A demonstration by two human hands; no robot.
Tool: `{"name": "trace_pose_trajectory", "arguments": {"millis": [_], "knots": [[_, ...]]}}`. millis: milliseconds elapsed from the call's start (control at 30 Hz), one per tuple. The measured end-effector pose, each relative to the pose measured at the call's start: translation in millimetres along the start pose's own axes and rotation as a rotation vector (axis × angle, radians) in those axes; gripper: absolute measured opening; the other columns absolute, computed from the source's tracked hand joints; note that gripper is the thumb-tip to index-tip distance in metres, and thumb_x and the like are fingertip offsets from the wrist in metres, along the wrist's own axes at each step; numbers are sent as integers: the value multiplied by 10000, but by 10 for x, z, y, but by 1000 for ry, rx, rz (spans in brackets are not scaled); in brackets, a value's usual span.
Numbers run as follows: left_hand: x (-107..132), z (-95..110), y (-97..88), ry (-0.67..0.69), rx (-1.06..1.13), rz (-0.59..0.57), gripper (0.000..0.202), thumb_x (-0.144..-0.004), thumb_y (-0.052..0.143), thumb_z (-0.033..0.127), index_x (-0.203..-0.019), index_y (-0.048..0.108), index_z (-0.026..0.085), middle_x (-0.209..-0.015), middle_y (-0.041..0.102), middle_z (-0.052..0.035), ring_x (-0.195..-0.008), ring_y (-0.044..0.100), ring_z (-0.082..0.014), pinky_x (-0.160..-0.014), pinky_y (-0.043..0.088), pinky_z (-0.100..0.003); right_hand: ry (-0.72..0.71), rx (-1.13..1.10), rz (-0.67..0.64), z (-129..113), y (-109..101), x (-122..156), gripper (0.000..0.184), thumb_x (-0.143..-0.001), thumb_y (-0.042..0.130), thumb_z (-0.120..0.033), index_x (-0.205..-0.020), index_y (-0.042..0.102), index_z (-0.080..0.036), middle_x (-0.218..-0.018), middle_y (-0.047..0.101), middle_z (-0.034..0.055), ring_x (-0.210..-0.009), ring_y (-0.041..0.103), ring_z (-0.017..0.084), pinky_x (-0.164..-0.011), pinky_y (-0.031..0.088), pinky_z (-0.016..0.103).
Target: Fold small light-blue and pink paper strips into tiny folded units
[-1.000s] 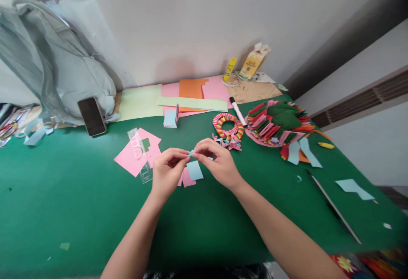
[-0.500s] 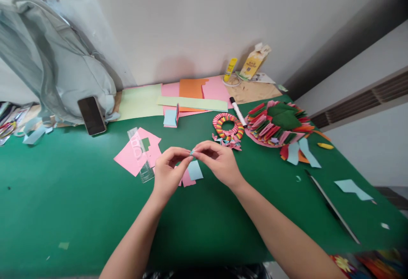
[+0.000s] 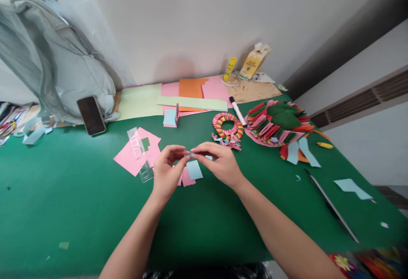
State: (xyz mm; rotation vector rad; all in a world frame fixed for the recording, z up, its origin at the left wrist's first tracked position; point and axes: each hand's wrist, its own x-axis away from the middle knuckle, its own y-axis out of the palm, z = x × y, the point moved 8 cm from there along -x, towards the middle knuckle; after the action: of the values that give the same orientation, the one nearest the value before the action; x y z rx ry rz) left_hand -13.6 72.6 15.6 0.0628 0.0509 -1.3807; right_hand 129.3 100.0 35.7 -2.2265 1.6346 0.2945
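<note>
My left hand point(image 3: 167, 170) and my right hand point(image 3: 216, 162) meet above the green mat point(image 3: 79, 202), fingertips pinched together on a small folded light-blue paper piece point(image 3: 190, 154). Right below them lie a light-blue square point(image 3: 194, 170) and a pink scrap point(image 3: 187, 180). A pink sheet point(image 3: 134, 153) with a clear ruler point(image 3: 142, 160) on it lies just left of my left hand. A ring of folded coloured papers point(image 3: 228, 125) sits just beyond my right hand, with loose folded bits point(image 3: 230, 142) in front of it.
A larger folded-paper fan piece point(image 3: 277, 121) lies right of the ring, a marker point(image 3: 237, 111) between them. A phone point(image 3: 91, 115) leans on a grey backpack point(image 3: 47, 62) at the left. Coloured sheets point(image 3: 178, 96), a glue stick point(image 3: 230, 69) and a long dark blade-like tool point(image 3: 331, 204) are about.
Both hands stay at the same spot, working the small blue piece; the fingertips have lowered slightly and pressed closer together.
</note>
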Motion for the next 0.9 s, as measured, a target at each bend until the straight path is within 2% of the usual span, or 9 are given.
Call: {"name": "trace_pose_trajectory", "arguments": {"millis": [100,300,567,900], "knots": [[1,3,-4,14,-17,2,209,-727,724,244,-890,614,173,-808,667,-49,-781,653,-169,-723,563,-288,-60,43,-33,-53,8,-17,162,-903,621,-338,-880,701,-200,-833,662,49,-744,628,189,-640,533,294],[25,62,14,112,-82,-10,178,-779,670,204,-943,604,186,-841,659,-42,-821,642,-159,-749,551,-280,-136,131,0,-110,-6,-6,119,-917,605,-276,-879,692,-204,-816,658,36,-721,621,177,-629,518,282],[38,119,7,111,-17,7,241,-778,687,236,-990,581,191,-845,650,-41,-811,642,-159,-739,549,-273,-120,105,18,-136,-6,-5,159,-918,602,-303,-837,686,-194,-783,651,48,-697,618,186,-606,518,293],[50,137,-14,180,-99,24,162,-806,658,212,-958,603,200,-823,652,-24,-800,648,-151,-750,547,-267,-128,129,4,-131,6,-3,93,-910,608,-234,-865,678,-193,-800,640,36,-714,602,171,-624,502,275]]}}
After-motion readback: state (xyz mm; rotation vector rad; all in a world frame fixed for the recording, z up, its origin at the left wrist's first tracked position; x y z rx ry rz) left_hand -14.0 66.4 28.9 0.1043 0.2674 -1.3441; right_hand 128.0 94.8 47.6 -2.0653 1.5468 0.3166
